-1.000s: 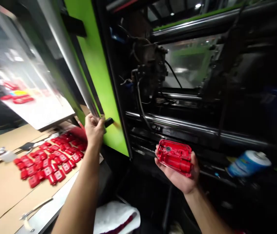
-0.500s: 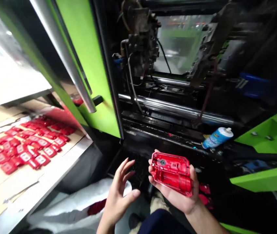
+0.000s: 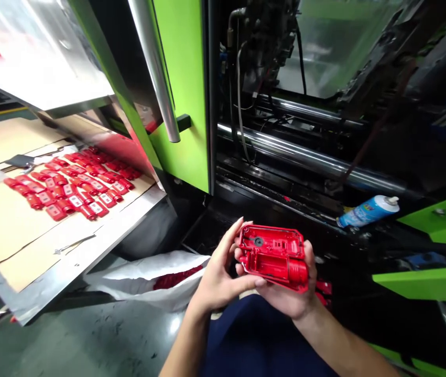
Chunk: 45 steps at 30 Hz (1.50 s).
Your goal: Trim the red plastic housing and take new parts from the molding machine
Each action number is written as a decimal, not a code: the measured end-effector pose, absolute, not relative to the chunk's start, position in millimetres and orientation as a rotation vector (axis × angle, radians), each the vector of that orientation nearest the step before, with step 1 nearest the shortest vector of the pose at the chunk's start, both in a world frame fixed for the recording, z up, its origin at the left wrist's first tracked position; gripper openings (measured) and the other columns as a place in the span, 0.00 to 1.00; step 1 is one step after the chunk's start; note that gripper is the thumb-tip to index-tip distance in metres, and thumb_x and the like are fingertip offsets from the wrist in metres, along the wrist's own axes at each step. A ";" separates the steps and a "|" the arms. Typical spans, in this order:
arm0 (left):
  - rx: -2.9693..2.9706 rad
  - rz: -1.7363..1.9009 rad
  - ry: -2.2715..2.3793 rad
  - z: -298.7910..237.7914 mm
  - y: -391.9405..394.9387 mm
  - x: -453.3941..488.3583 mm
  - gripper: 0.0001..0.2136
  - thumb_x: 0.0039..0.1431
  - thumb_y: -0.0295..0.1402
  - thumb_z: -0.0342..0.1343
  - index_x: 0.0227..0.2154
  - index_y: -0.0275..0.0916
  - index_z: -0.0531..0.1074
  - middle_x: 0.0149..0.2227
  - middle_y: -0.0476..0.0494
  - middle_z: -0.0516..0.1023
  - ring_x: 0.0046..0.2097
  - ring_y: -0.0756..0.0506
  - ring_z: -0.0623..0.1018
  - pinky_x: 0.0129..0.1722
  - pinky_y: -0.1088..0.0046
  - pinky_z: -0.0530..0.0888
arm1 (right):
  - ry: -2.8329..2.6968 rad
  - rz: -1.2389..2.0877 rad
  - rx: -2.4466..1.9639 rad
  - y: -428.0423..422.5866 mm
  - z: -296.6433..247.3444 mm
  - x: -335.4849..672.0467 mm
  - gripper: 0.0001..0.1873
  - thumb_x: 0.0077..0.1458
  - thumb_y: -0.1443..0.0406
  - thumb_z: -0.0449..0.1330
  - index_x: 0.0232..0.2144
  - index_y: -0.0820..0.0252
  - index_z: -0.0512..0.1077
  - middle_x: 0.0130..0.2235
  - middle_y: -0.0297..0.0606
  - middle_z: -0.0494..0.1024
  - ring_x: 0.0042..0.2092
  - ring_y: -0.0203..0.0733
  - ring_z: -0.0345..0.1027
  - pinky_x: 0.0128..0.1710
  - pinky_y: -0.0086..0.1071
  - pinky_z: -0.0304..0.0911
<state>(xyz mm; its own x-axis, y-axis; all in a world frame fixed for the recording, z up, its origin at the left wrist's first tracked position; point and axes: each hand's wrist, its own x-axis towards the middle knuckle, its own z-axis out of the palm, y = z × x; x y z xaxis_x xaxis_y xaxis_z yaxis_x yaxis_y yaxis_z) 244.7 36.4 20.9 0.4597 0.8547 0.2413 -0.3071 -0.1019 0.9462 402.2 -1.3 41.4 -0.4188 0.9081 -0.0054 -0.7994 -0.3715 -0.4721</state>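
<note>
A red moulded plastic housing (image 3: 275, 255), hollow side up, sits low in the middle of the view. My right hand (image 3: 291, 296) cradles it from below, fingers curled round its right and far edges. My left hand (image 3: 218, 277) grips its left edge, thumb under it and fingers up along the side. Both hands are in front of the open green moulding machine (image 3: 183, 94), above my dark blue trouser leg (image 3: 246, 340).
Several small red parts (image 3: 73, 183) lie in rows on cardboard on a metal table (image 3: 69, 262) at left. A white bag holding red pieces (image 3: 148, 277) sits on the floor. A blue spray can (image 3: 368, 210) lies inside the machine by steel bars.
My left hand let go of the door handle, came down open, and now grips the housing's left edge. The view has tilted down and left.
</note>
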 end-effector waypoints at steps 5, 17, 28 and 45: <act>1.294 1.079 0.513 20.1 31.0 242.6 0.44 0.48 0.31 0.72 0.65 0.59 0.55 0.68 0.46 0.58 0.67 0.39 0.62 0.66 0.65 0.62 | -0.488 1.938 -0.380 -8.1 36.5 400.1 0.47 0.51 0.33 0.51 0.57 0.62 0.71 0.51 0.51 0.77 0.53 0.56 0.72 0.59 0.54 0.61; 1.300 1.258 0.476 12.9 21.4 246.1 0.46 0.41 0.39 0.75 0.63 0.55 0.60 0.66 0.44 0.61 0.65 0.37 0.64 0.65 0.66 0.64 | -0.464 2.031 -0.248 -20.9 35.7 398.5 0.43 0.54 0.36 0.53 0.59 0.59 0.69 0.52 0.47 0.78 0.53 0.53 0.72 0.62 0.52 0.58; 0.718 1.805 0.558 15.7 29.2 230.1 0.42 0.42 0.45 0.73 0.62 0.49 0.63 0.60 0.41 0.70 0.62 0.35 0.69 0.60 0.63 0.71 | -0.445 2.076 -0.195 -22.7 45.4 397.3 0.54 0.43 0.38 0.66 0.65 0.58 0.59 0.61 0.52 0.69 0.61 0.57 0.64 0.59 0.44 0.61; 0.707 1.891 0.577 18.7 23.5 216.6 0.39 0.48 0.52 0.68 0.61 0.42 0.65 0.62 0.37 0.68 0.63 0.35 0.67 0.55 0.65 0.74 | -0.496 2.140 -0.167 -23.1 48.6 397.2 0.58 0.37 0.39 0.70 0.65 0.58 0.59 0.61 0.55 0.68 0.60 0.59 0.66 0.56 0.46 0.63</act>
